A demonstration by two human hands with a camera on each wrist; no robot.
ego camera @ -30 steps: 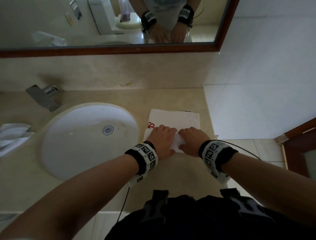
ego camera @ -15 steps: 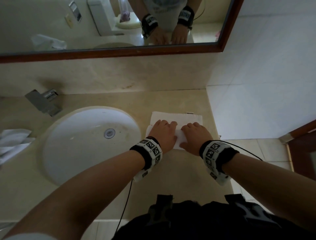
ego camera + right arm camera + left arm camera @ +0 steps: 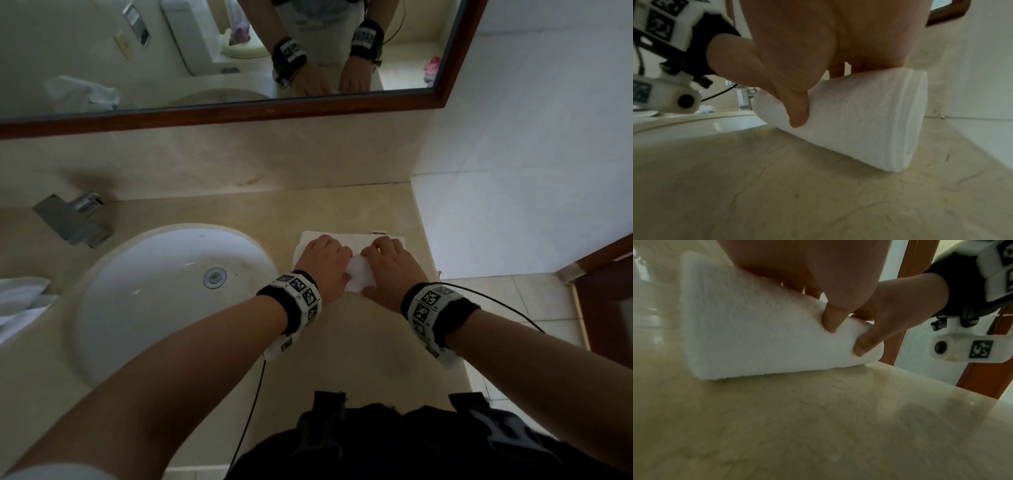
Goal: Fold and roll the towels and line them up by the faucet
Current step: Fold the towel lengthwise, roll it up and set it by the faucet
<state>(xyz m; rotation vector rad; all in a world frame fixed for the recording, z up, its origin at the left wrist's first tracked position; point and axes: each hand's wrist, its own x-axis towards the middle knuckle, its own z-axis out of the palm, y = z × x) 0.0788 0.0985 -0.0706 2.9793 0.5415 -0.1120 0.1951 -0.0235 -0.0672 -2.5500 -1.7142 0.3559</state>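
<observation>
A white towel (image 3: 357,274) lies on the beige counter (image 3: 342,342) right of the sink, rolled up from its near end. A short flat strip of it (image 3: 354,237) remains beyond the roll. My left hand (image 3: 325,262) grips the roll's left half and my right hand (image 3: 390,265) grips the right half, fingers curled over the top. In the left wrist view the thumb presses into the roll (image 3: 760,337). The right wrist view shows the roll's spiral end (image 3: 906,123) under my right hand (image 3: 818,40). The faucet (image 3: 73,219) stands at the far left behind the basin.
The white oval sink (image 3: 164,291) lies left of the towel. More white towels (image 3: 20,301) sit crumpled at the counter's left edge. A white wall (image 3: 513,205) bounds the counter on the right, and a framed mirror (image 3: 239,113) hangs above the backsplash.
Both hands have rolled the towel away from me toward the wall. The flat strip beyond the roll has shrunk and the red mark on the towel is now covered.
</observation>
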